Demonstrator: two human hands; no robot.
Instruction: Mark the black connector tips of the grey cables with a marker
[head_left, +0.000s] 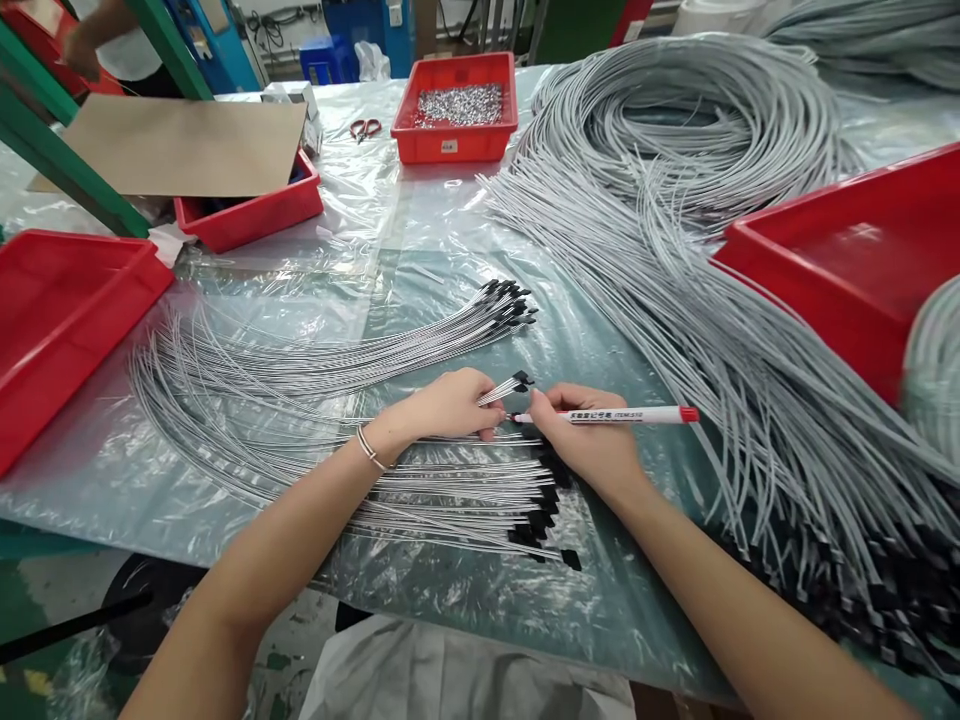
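My left hand (450,405) pinches a few thin grey wires (504,388) near their black tips, fingers closed on them and pressing them down on the counter (420,250), which is covered in clear plastic film. My right hand (581,440) is closed around a white pen (622,415) with a red cap end pointing right; its tip sits just beside the black wire tips I am holding. A thin bracelet (369,447) circles my left wrist. Under and near both hands lies a flat row of wires (465,500) with black ends lined up to the right. Farther off, another fan of wires (390,350) curves away to the left, its black tips bunched at the far right end. On the right, a big heap of thicker grey cable (675,150) coils at the far side and runs toward me. A red bin (847,270) stands on the right over that cable, another red bin (52,320) on the left edge, and a far one (455,105) holds small metal parts. Cardboard (187,145) covers a fourth bin (251,210) at far left, with red scissors (365,127) just beyond. Another person (105,40) stands at the far left.
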